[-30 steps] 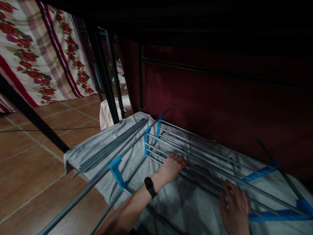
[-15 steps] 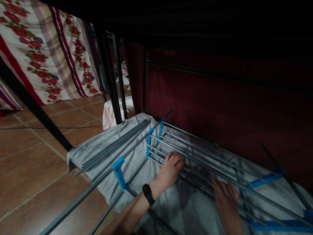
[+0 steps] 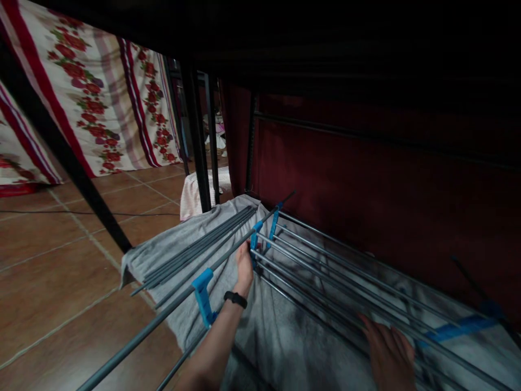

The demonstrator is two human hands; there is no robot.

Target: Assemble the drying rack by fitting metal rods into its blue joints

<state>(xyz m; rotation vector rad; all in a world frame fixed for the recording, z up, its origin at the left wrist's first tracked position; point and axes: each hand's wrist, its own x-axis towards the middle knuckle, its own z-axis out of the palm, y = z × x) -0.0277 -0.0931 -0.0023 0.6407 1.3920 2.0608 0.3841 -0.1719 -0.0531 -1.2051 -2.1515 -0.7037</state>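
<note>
My left hand has slid up from the middle of the rods to the blue bracket at centre frame, fingers curled against its end; whether they grip it I cannot tell. My right hand, lower right, stays flat and spread on the rack rods. The rack lies on the grey cloth, loose rods beside it on the left. It looks like I've moved on to that joint.

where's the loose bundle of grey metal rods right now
In the head view, the loose bundle of grey metal rods lies left of centre on the grey cloth, just left of the left hand and the blue plastic bracket.
</note>
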